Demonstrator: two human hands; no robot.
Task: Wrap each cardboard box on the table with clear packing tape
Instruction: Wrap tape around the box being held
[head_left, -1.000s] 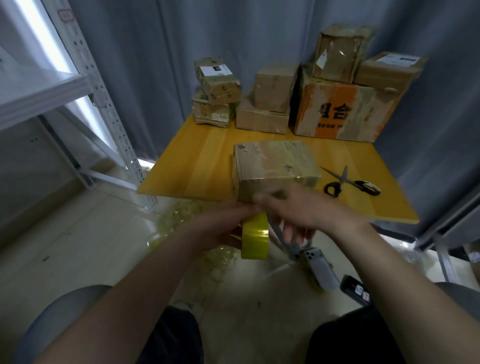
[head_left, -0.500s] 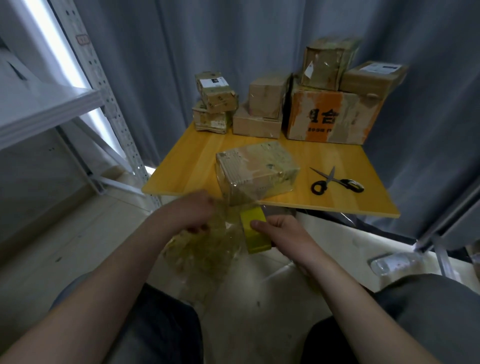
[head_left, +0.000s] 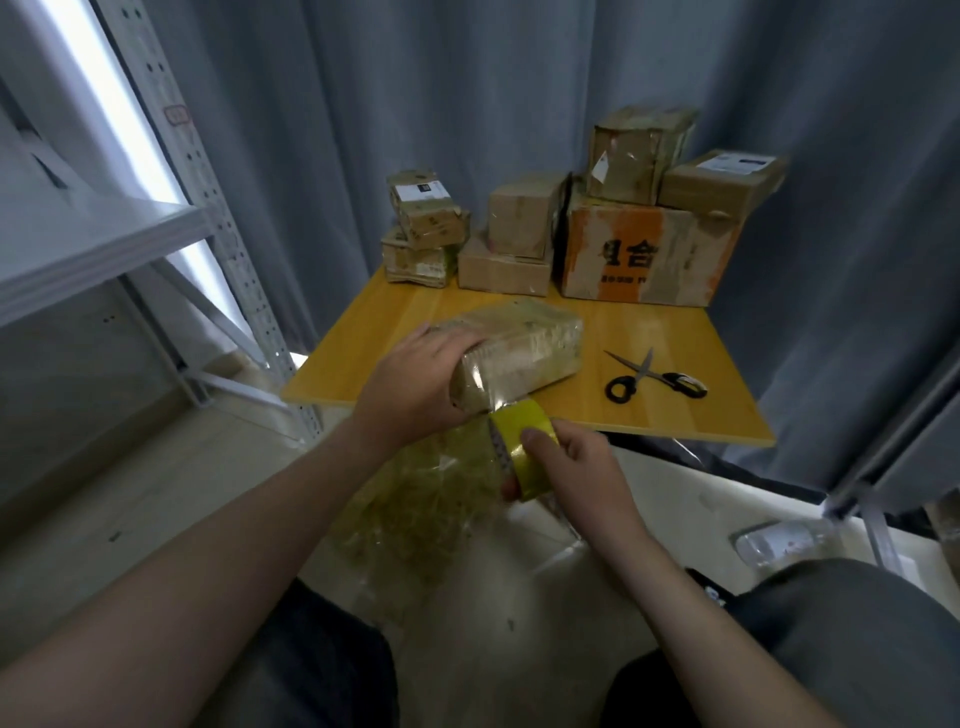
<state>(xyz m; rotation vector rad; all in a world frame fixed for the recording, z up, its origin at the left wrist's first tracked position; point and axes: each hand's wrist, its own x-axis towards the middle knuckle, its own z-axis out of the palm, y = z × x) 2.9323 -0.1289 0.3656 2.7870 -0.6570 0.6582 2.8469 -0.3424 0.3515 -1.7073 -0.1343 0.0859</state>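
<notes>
A metal shelf rack (head_left: 156, 234) stands at left. A person's left hand (head_left: 415, 384) grips the near end of a closed, tape-covered cardboard box (head_left: 530, 338) at the front edge of the yellow surface (head_left: 358, 353); its contents are hidden. Just below the box's near corner, the right hand (head_left: 576, 467) pinches a yellow tape roll (head_left: 519, 441). Scissors (head_left: 654, 382) lie open to the right. More closed boxes (head_left: 644, 254) are stacked along the rear edge.
</notes>
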